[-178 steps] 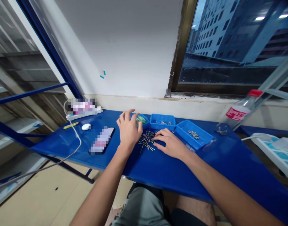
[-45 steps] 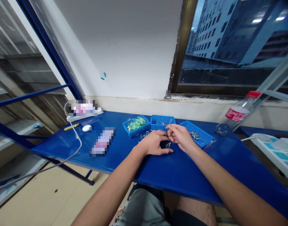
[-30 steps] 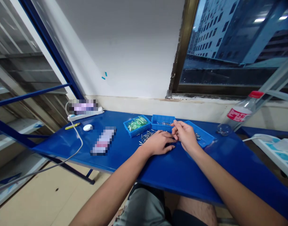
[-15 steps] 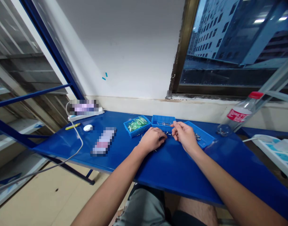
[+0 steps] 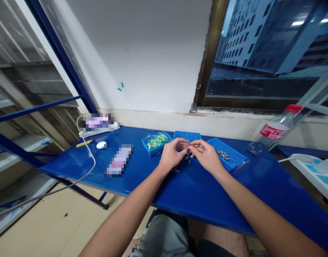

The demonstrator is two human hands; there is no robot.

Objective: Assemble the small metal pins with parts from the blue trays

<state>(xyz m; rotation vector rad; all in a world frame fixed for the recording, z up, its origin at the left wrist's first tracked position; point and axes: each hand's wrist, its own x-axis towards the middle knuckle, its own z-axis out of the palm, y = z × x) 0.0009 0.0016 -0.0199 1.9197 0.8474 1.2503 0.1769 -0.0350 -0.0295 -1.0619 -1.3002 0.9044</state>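
My left hand [image 5: 171, 154] and my right hand [image 5: 206, 156] meet fingertip to fingertip just above the blue table [image 5: 207, 189], pinching small metal parts between them. The parts are too small to name. A few thin metal pins [image 5: 175, 170] lie on the table under my left hand. Behind the hands stand three small blue trays: one with green pieces [image 5: 156, 142], a middle one [image 5: 188, 136] and one with small metal parts [image 5: 226, 155].
A blurred phone [image 5: 119, 160], a white round object [image 5: 101, 145], a yellow pen [image 5: 84, 143] and a power strip with a white cable [image 5: 87, 134] lie at the left. A plastic bottle [image 5: 276, 129] leans at the right, near another power strip [image 5: 311, 169].
My left hand lifted off the pile of pins and came up to meet my right hand. Both hands now pinch together in front of the middle tray.
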